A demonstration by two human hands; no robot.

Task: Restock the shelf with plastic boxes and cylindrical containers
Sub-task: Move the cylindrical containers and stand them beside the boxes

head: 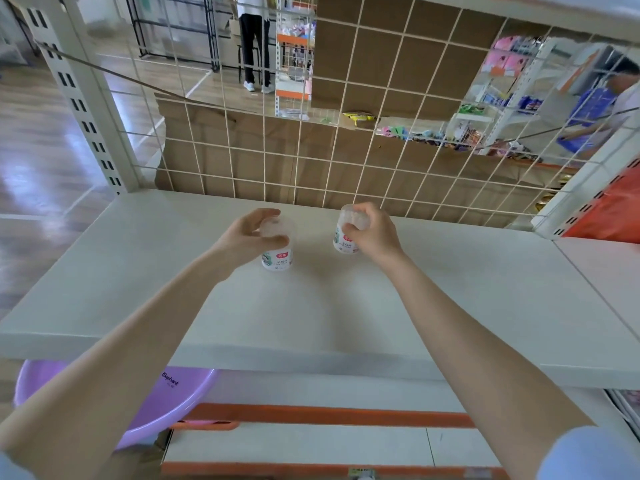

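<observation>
White shelf board spans the view, backed at 12 o'clock by a wire grid panel with brown cardboard behind it; a purple basin sits on the level below at 7 o'clock. Two cylindrical containers with clear lids and white labels are at mid-depth on the board. The left hand grips the left container from above, fingers curled round its lid; this container appears to stand upright on the board. The right hand grips the right container by its lid, at 2 o'clock of the first and apart from it. It leans slightly, and whether its base touches the board cannot be told. The step in hand is judged to be placement. Set each base flat before loosening the fingers. Keep the printed labels facing 6 o'clock. Move both containers toward 12 o'clock, near the grid, so later stock fits in front. Leave a small gap between them. Lift the fingers straight up to avoid tipping these light, tall containers.
</observation>
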